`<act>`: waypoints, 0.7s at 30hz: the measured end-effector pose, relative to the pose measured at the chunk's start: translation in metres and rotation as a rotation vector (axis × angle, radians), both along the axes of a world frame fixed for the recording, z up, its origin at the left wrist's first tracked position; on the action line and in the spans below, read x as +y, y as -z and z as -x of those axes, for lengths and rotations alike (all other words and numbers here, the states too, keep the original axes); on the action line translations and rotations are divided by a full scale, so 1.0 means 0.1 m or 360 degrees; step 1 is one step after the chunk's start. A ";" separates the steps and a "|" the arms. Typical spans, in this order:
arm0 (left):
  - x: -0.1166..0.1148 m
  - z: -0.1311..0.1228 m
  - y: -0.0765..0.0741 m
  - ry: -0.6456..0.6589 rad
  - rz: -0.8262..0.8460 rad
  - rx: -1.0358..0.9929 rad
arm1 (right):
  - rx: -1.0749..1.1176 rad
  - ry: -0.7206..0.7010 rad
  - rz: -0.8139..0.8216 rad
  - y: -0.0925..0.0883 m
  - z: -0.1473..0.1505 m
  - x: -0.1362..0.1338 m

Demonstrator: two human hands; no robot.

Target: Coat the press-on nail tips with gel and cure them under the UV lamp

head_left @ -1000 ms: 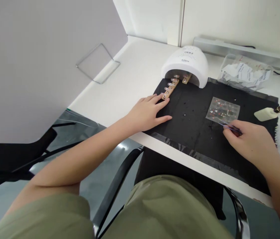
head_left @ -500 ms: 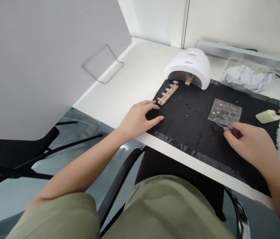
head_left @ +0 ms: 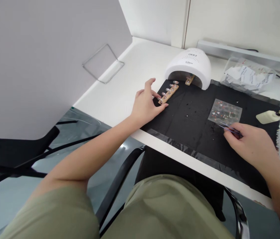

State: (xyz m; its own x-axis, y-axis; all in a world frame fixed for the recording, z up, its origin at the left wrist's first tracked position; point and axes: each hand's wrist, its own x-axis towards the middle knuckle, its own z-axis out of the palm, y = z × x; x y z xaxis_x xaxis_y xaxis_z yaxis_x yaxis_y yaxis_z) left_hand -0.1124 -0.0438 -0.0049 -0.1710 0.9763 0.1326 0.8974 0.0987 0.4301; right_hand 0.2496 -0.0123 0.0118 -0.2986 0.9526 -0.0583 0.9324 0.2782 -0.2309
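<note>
My left hand (head_left: pixel 145 104) is at the near end of a wooden strip (head_left: pixel 169 94) that carries several decorated false nails on round metal studs. Its thumb and a lower finger lie on either side of that end, while the index finger is raised; whether they press on the strip I cannot tell. In my right hand (head_left: pixel 251 142) is a thin purple pair of tweezers (head_left: pixel 233 130), pinched between thumb and fingers. The tips point at the near edge of a clear sheet (head_left: pixel 225 111) dotted with small coloured decorations. Nothing can be made out between the tips.
A white nail lamp (head_left: pixel 189 63) stands at the back with another wooden strip (head_left: pixel 189 80) in its opening. Behind the black mat (head_left: pixel 192 126) sits a clear box (head_left: pixel 249 74) of packets. On the right lies a cream-headed brush-like item (head_left: pixel 269 117). A grey panel (head_left: pixel 55 49) bounds the left.
My left hand has moved up and right to the strip's near end, with its index finger lifted. My right hand and the tweezers stay where they were.
</note>
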 end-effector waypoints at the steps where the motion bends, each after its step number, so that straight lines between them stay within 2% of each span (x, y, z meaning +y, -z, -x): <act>1: 0.01 0.00 0.02 0.0009 -0.0020 -0.0023 | -0.0001 0.0000 0.0001 0.00 0.00 0.00; 9: 0.06 0.17 0.19 -0.0099 -0.0261 -0.0202 | -0.0006 0.0011 0.0004 0.03 -0.03 0.02; 21: -0.10 0.52 0.22 -0.0283 -0.0343 -0.0243 | -0.0040 0.0013 0.0034 0.03 0.00 0.01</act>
State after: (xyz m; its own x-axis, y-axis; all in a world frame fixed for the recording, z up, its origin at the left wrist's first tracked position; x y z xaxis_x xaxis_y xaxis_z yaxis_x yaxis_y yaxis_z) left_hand -0.1647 -0.0539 -0.0271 -0.3700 0.8816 0.2931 0.7977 0.1398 0.5866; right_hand 0.2498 -0.0111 0.0088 -0.2889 0.9535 -0.0863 0.9402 0.2655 -0.2132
